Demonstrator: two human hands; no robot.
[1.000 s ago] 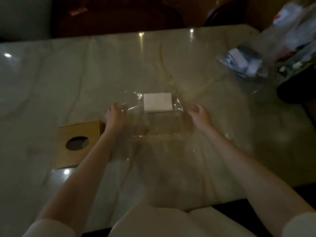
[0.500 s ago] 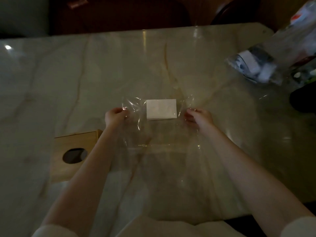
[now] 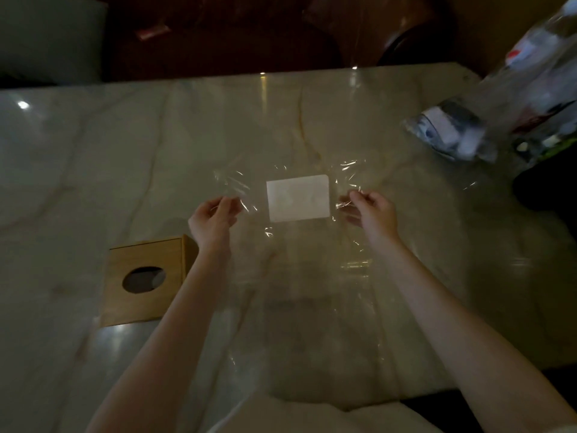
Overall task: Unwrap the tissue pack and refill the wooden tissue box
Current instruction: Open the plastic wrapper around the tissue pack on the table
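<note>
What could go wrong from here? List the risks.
1. Both hands, left and right, pinch the thin clear wrap at its far corners; it may tear or slip free.
2. The tissues seem to lie loose on or under the wrap, so lifting it could drag or scatter them.
3. The box sits close by the left forearm, which could knock it.

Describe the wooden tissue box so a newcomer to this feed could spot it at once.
Start at the marble table and follow the person's left hand back to the forearm. The wooden tissue box sits just outside that forearm, near the table's front edge. It is the only tan wooden block there, with a dark oval opening on top, unlike the white tissue pack in clear wrap.
</note>
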